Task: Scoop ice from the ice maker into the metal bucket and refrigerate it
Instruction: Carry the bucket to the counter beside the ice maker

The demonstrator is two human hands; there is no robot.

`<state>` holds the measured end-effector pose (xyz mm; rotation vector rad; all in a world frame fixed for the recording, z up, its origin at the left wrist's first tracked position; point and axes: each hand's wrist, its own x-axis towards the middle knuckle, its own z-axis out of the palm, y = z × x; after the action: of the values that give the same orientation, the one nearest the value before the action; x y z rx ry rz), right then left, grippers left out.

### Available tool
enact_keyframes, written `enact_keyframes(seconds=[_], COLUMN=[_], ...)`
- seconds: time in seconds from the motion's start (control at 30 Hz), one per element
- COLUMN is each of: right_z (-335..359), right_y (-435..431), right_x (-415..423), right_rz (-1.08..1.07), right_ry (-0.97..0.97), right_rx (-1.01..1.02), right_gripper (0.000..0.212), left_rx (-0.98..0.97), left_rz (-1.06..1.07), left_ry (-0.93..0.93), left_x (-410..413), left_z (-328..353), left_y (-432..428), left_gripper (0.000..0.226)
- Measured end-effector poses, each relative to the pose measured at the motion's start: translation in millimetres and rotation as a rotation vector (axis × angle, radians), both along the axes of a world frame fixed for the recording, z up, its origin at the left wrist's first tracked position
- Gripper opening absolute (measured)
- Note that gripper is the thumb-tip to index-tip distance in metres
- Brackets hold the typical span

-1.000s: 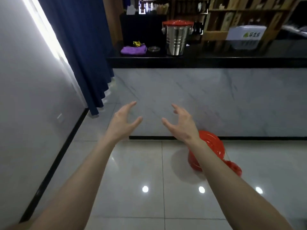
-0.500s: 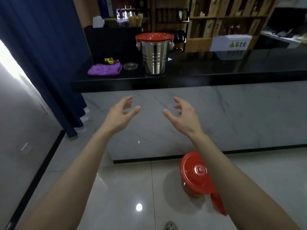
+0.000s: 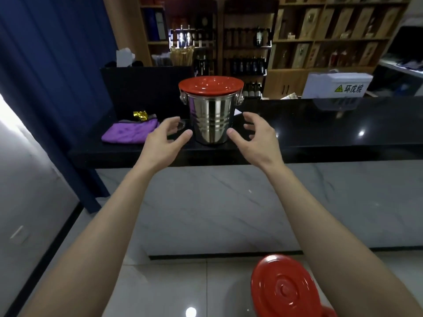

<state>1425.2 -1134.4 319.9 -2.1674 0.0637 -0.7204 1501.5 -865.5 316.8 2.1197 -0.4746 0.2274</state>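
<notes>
Flanking the metal bucket [image 3: 210, 120], left hand [image 3: 163, 143] and right hand [image 3: 256, 140] outstretched, spread wide, gripping nothing

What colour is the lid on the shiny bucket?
Red lid, seen clearly in the head view.

Polished metal bucket [image 3: 210, 121] — glossy black counter [image 3: 320, 133]

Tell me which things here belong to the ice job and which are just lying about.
Job: metal bucket on the black counter; red lid on it; left hand and right hand, open either side of it.
Lying about: purple cloth; gold wrapper; white labelled box; red bin on the floor.
</notes>
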Motion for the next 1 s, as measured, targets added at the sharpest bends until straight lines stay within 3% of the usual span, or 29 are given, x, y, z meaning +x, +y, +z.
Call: enact_keyframes(seconds=[0.27,0.5,0.83,1.0], right_z=[39,50,38,34], right_y=[-21,-29,-53,-52], right_x=[103,174,208,210], right_rz=[-0.081,-0.196,-0.116,-0.029], right_ry=[-0.108,-0.069,0.053,0.101], right_rx=[-0.024,-0.015,0.143,0.163], right_gripper=[0.071,0.082,0.072,0.069], left_rx=[-0.013,-0.038,-0.124,-0.13], left_rz=[0.01,-0.033,-0.089,-0.112], left_ry=[-0.145,-0.113,0.064,0.035], left_x=[126,209,250,237], left_z=[33,48,38,41], left_y=[-11,-27,-56,-55], left_gripper=[0.074,0.082,0.066,0.062])
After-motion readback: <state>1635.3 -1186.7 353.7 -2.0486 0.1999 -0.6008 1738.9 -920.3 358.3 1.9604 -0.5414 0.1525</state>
